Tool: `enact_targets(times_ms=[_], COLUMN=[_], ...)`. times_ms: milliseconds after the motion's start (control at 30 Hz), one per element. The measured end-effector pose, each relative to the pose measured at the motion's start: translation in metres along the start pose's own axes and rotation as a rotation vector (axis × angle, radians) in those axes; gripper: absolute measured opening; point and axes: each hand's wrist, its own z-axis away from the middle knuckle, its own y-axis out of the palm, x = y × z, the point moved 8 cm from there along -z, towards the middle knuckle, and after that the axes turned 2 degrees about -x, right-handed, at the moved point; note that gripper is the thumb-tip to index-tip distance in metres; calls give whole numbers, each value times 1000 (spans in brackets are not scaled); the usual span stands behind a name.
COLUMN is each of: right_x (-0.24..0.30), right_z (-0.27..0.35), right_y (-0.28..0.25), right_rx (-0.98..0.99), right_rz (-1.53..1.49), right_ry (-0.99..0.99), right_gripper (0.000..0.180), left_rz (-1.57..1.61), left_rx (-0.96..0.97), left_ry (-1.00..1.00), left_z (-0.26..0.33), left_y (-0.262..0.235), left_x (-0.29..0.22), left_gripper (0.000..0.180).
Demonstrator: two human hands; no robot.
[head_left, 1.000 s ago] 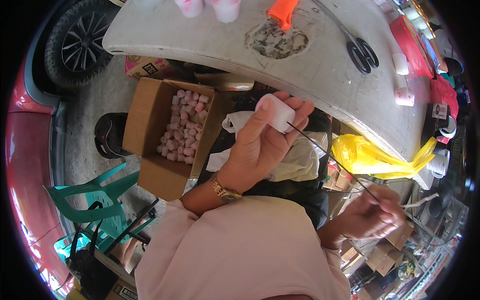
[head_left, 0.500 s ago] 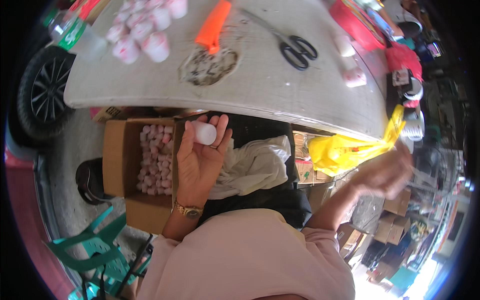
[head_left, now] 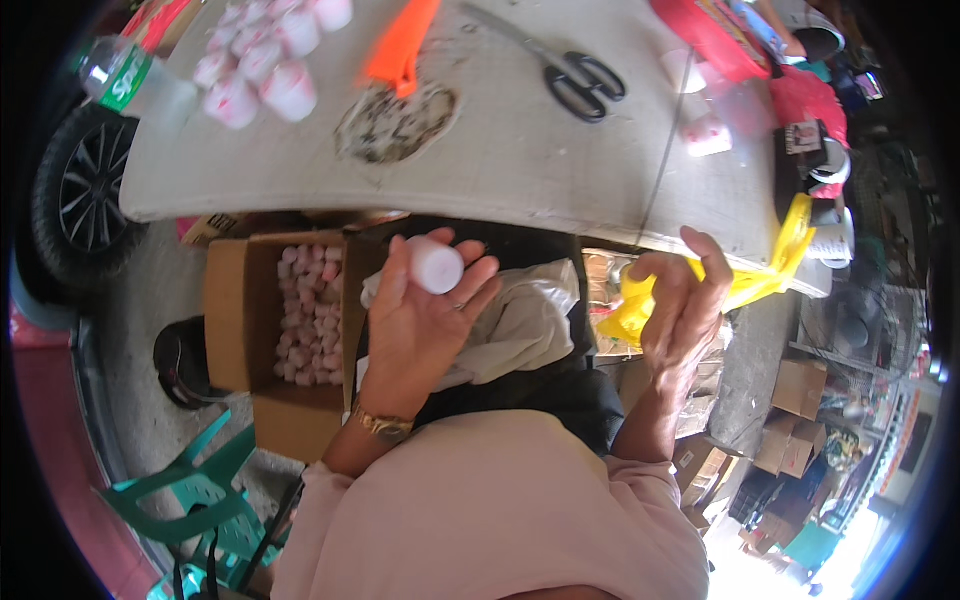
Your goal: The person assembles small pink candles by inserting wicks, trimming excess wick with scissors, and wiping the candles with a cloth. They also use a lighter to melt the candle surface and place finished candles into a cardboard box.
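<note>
My left hand (head_left: 415, 330), palm up with a watch at its wrist, holds a small white cylindrical piece (head_left: 437, 266) between thumb and fingers. Its round end faces me. My right hand (head_left: 685, 305) is raised in front of the table's near edge, its fingers apart and partly bent; I make out nothing in them. Beside my left forearm, an open cardboard box (head_left: 228, 315) holds many small white and pinkish pieces (head_left: 310, 320). A cluster of white cups with pink marks (head_left: 262, 65) stands on the table's far left.
On the pale table (head_left: 520, 180) lie black-handled scissors (head_left: 585, 85), an orange tool (head_left: 400, 50) and a stained round patch (head_left: 400, 120). More white cups (head_left: 707, 135) stand right. A yellow plastic bag (head_left: 740, 295) hangs behind my right hand. A green chair (head_left: 210, 490) stands lower left.
My right hand has swung left from the far right, nearer to my left hand. My left hand has shifted slightly right and turned the white piece's end toward me.
</note>
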Motion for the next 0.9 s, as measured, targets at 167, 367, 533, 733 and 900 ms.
enact_targets(times_ms=[167, 367, 533, 733, 900], right_x=[25, -8, -11, -6, 3], right_z=[22, 18, 9, -4, -14], right_y=[33, -17, 7, 18, 8], right_rx=[94, -250, -138, -218, -122], right_rz=[-126, 166, 349, 398, 351], right_ry=[-15, 213, 102, -31, 37], right_gripper=[34, 25, 35, 26, 14], left_rz=[-50, -53, -107, -136, -125], left_rx=[59, -43, 18, 3, 24], left_ry=[-41, -232, -287, -226, -216], left_z=[-1, -5, -6, -7, -4], left_y=[0, -11, -8, -10, -3], left_x=[11, 45, 55, 46, 40], left_gripper=[45, 39, 38, 41, 45])
